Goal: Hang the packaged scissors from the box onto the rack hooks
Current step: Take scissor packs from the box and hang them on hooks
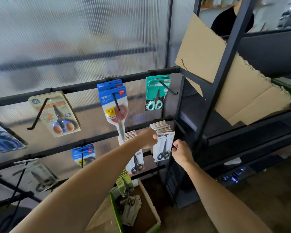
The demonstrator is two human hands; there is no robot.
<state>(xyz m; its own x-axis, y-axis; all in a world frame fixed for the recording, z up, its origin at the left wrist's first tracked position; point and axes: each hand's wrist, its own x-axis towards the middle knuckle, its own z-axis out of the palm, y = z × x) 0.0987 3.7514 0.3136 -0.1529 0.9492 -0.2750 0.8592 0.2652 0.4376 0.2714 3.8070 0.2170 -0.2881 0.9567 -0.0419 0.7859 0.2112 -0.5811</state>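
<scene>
A thick row of white packs of black-handled scissors (163, 145) hangs on a hook at the right end of the rack's second bar. My left hand (147, 137) grips the left edge of the front pack near its top. My right hand (181, 150) pinches the black tip of that hook, just right of the pack. A second row of the same packs (136, 163) hangs to the left, partly hidden by my left forearm. Below, the open cardboard box (151, 204) holds several loose scissor packs (131, 209).
Other packs hang on the rack: beige with blue-orange scissors (57, 113), blue with red scissors (115, 106), teal (155, 93). Long bare hooks (38, 113) stick out toward me. A black shelf frame (222, 81) with torn cardboard (225, 73) stands right; a person in black (228, 21) is behind.
</scene>
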